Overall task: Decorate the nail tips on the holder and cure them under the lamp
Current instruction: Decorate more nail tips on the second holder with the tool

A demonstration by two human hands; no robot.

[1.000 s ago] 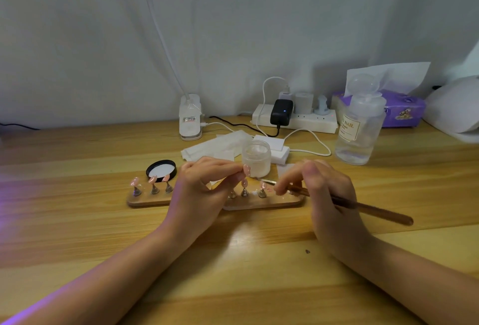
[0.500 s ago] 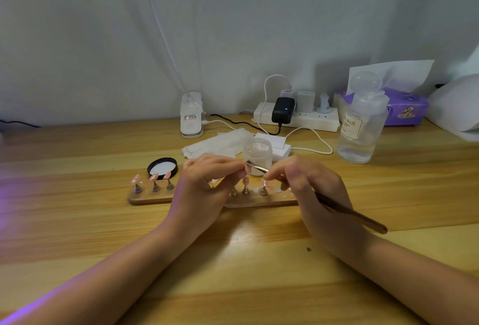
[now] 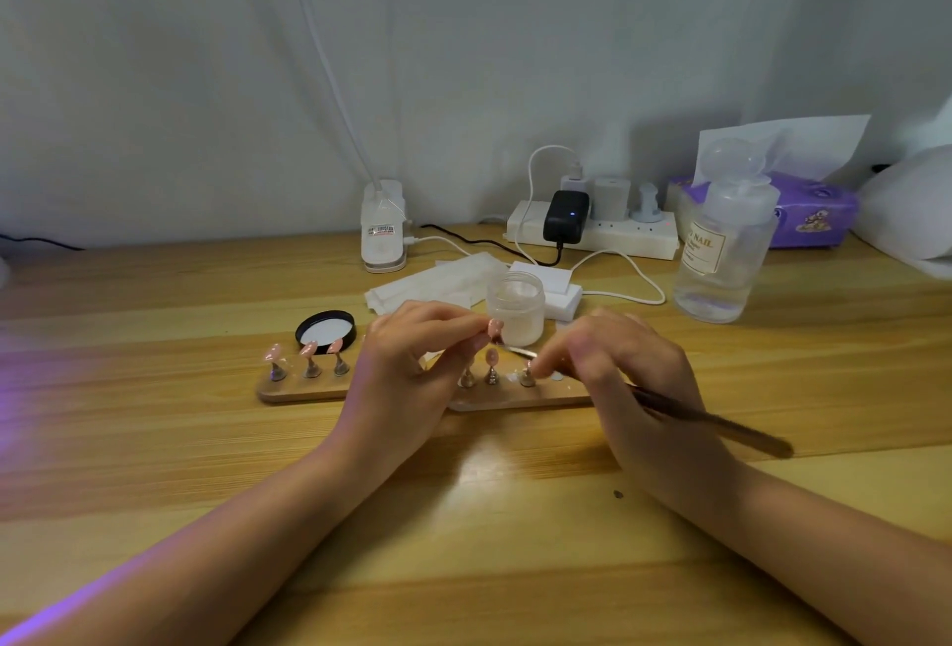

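Wooden bench (image 3: 154, 439) carries everything; purple glow at its left edge suggests a lamp out of frame, can't confirm. At the back: power strip (image 3: 592, 233) with black adapter, tall clear pump bottle (image 3: 721, 259), purple tissue box (image 3: 819, 212). Mid-bench: long wooden holder (image 3: 304, 392) lying flat, flat and stiff, likely stable enough to slide or lift by its ends for curing, though the small stands on it probably tip easily. Behind it a frosted jar (image 3: 517, 305), open, with its black lid (image 3: 325, 331) lying beside it upturned. Left hand (image 3: 407, 372) has thumb and forefinger pinched together on one stand, lifted off the holder, with a pink nail tip (image 3: 495, 328) on top; the hand's heel looks rested near the holder. Right hand (image 3: 618, 367) is curled round a thin brush (image 3: 721, 426), pen-style, fingers clamped near the front, bristle end reaching toward the held tip; contact too small to tell. Three pink tips on stands (image 3: 309, 362) sit at the holder's left end, about three more just right of the left hand. Judgement: tips are very light, thin, rigid plastic, glossy so probably slippery, and any wet gel would smear if touched; best taken by the metal stand below, as the left hand does, never by the painted face. The brush is light and stiff and needs only slight pressure.
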